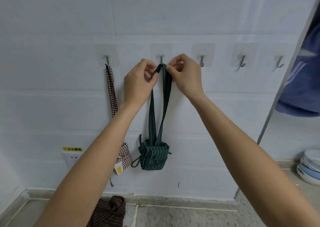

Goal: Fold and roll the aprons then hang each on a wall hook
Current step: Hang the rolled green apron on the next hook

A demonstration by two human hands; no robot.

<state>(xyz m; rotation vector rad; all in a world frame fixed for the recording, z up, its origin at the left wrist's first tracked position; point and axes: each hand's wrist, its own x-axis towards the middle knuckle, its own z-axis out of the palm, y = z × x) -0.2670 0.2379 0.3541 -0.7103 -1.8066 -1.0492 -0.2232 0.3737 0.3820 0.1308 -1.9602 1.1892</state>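
As we look down past our bare forearms, one brown striped apron (108,213) lies bunched on the speckled stone counter (173,216) nearest us. To the right, a stack of blue and white dishes (310,168) sits on the same counter against the wall. Above it we count three aprons in all: the brown one below, a red checked apron (123,156) rolled and hanging by its strap from the first hook (107,60), partly hidden by our left forearm, and a green striped apron (154,157), rolled into a soft bundle, dangling by its long neck loop.

Our left hand (138,83) pinches one side of that loop and our right hand (186,74) pinches the other, right at the second hook (161,59). Five thin metal hooks on clear square pads line the white tiled wall (207,19); three stand bare. A white socket (71,156) with a yellow label sits low left, and blue cloth (301,81) hangs at far right.
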